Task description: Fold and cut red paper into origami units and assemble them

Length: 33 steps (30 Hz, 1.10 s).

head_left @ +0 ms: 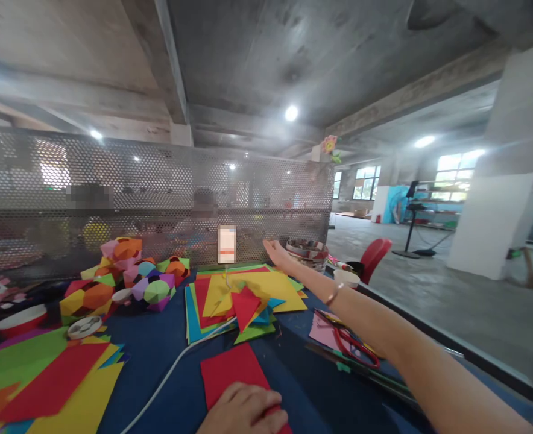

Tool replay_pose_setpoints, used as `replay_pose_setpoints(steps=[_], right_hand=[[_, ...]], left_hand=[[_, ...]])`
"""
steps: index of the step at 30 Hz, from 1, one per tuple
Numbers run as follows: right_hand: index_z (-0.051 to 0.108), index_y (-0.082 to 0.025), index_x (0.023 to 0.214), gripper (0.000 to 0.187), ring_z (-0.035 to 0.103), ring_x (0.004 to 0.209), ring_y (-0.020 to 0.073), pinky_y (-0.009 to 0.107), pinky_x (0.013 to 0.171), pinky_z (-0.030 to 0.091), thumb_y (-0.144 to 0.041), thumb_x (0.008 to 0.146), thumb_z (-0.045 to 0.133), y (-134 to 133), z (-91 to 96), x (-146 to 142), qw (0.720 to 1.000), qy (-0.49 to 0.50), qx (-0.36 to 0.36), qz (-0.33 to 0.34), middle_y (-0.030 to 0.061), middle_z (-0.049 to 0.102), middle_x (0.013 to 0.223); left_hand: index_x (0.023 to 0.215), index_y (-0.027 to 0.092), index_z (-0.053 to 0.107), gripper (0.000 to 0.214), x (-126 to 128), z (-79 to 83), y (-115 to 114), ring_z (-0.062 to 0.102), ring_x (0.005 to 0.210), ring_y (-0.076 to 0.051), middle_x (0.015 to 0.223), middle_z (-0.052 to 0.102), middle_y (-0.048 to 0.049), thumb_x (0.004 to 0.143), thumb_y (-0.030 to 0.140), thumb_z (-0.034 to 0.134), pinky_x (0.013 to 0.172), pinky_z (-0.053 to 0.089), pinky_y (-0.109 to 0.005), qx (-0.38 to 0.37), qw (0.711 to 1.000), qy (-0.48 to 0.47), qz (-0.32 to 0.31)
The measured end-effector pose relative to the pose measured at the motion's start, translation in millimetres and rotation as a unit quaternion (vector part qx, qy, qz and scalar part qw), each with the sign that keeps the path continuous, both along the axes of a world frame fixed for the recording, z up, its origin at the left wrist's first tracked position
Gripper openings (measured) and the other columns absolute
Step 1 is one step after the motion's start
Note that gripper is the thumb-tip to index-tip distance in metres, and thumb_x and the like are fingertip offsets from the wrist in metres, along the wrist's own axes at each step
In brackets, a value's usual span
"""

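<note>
At the bottom centre my left hand lies with bent fingers over a red paper sheet, gripping it near its lower edge. My right arm stretches far across the table. At its end my right hand is raised in front of the perforated metal screen, just left of a round woven basket. Its fingers look extended, small in view, and nothing shows in them. Below that hand lies a pile of coloured paper, with a folded red piece on top.
A phone leans against the screen, its white cable crossing the table. Red-handled scissors lie under my right forearm. Paper balls, a tape roll and more sheets are left. A white bowl stands right.
</note>
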State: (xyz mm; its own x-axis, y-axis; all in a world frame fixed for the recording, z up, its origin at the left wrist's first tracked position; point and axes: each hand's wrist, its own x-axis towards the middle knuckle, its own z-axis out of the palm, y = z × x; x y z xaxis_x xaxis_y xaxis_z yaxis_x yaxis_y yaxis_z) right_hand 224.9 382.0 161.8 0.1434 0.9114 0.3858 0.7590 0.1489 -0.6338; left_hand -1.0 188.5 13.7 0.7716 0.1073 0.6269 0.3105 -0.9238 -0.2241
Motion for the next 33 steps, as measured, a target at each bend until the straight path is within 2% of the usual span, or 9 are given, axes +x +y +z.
replay_pose_setpoints(steps=[5, 7, 10, 14, 17, 21, 25, 28, 33], right_hand=[[0.061, -0.018, 0.124, 0.033, 0.066, 0.103, 0.0218, 0.043, 0.088, 0.057, -0.038, 0.098, 0.062, -90, -12.7, 32, 0.995, -0.064, 0.017, 0.069, 0.0086, 0.064, 0.123], [0.062, -0.017, 0.121, 0.027, 0.066, 0.102, 0.0212, 0.042, 0.089, 0.056, -0.033, 0.099, 0.060, -134, -25.7, 43, 0.991, -0.090, 0.032, 0.097, 0.0078, 0.066, 0.118], [0.065, -0.027, 0.114, 0.020, 0.066, 0.107, 0.0197, 0.036, 0.095, 0.054, -0.026, 0.095, 0.056, -197, -49.6, 58, 0.983, -0.131, 0.045, 0.121, 0.0075, 0.068, 0.116], [0.065, -0.028, 0.116, 0.024, 0.060, 0.122, 0.0238, 0.045, 0.105, 0.049, -0.029, 0.097, 0.050, -253, -80.4, 76, 0.978, -0.169, 0.053, 0.111, 0.0118, 0.064, 0.128], [0.063, -0.024, 0.120, 0.028, 0.062, 0.119, 0.0260, 0.050, 0.104, 0.049, -0.029, 0.101, 0.044, -273, -98.4, 88, 0.969, -0.229, 0.042, 0.082, 0.0126, 0.064, 0.127], [0.062, -0.019, 0.124, 0.030, 0.066, 0.113, 0.0291, 0.051, 0.095, 0.055, -0.026, 0.099, 0.047, -281, -110.9, 98, 0.957, -0.281, 0.057, 0.040, 0.0139, 0.065, 0.125], [0.060, -0.014, 0.128, 0.035, 0.067, 0.111, 0.0327, 0.053, 0.093, 0.056, -0.024, 0.096, 0.049, -278, -111.2, 104, 0.955, -0.290, 0.062, 0.024, 0.0172, 0.066, 0.123], [0.061, -0.016, 0.127, 0.033, 0.067, 0.109, 0.0303, 0.050, 0.095, 0.055, -0.023, 0.097, 0.048, -280, -108.9, 106, 0.957, -0.283, 0.047, 0.035, 0.0154, 0.066, 0.120], [0.055, -0.016, 0.135, 0.036, 0.063, 0.115, 0.0266, 0.046, 0.100, 0.053, -0.026, 0.102, 0.047, -304, -102.6, 100, 0.959, -0.273, 0.039, 0.071, 0.0145, 0.060, 0.128]], left_hand=[[0.123, 0.023, 0.060, 0.025, -6, 9.9, -4, 0.072, 0.096, -0.015, 0.115, 0.076, -0.0032, 0.106, 0.031, 0.044, 0.083, 0.054, -0.023, 0.000, 1.000, 0.010, -0.016], [0.127, 0.024, 0.058, 0.027, -6, 6.9, -3, 0.072, 0.101, -0.016, 0.119, 0.075, -0.0048, 0.105, 0.032, 0.044, 0.086, 0.054, -0.024, -0.025, 0.999, 0.034, -0.014], [0.131, 0.024, 0.057, 0.035, -7, 1.4, -4, 0.070, 0.108, -0.021, 0.125, 0.072, -0.0084, 0.103, 0.043, 0.047, 0.091, 0.055, -0.031, -0.080, 0.996, 0.046, -0.010], [0.132, 0.024, 0.060, 0.046, -8, 11.4, -16, 0.069, 0.112, -0.027, 0.129, 0.069, -0.0123, 0.093, 0.047, 0.060, 0.096, 0.056, -0.040, -0.163, 0.985, 0.051, 0.001], [0.135, 0.023, 0.062, 0.046, -9, 34.3, -30, 0.066, 0.118, -0.030, 0.136, 0.066, -0.0125, 0.091, 0.039, 0.063, 0.100, 0.055, -0.045, -0.239, 0.965, 0.102, 0.037], [0.137, 0.026, 0.062, 0.045, -10, 56.8, -44, 0.060, 0.127, -0.030, 0.142, 0.062, -0.0102, 0.094, 0.037, 0.059, 0.108, 0.050, -0.048, -0.314, 0.939, 0.112, 0.077], [0.139, 0.024, 0.060, 0.046, -10, 57.7, -45, 0.057, 0.132, -0.029, 0.144, 0.060, -0.0108, 0.095, 0.036, 0.057, 0.112, 0.046, -0.050, -0.347, 0.928, 0.108, 0.081], [0.140, 0.024, 0.058, 0.045, -11, 53.7, -42, 0.055, 0.133, -0.027, 0.145, 0.059, -0.0103, 0.097, 0.038, 0.053, 0.114, 0.045, -0.048, -0.355, 0.928, 0.088, 0.074], [0.142, 0.024, 0.056, 0.046, -14, 51.9, -42, 0.056, 0.133, -0.025, 0.144, 0.060, -0.0087, 0.098, 0.040, 0.053, 0.115, 0.045, -0.045, -0.354, 0.930, 0.073, 0.074]])
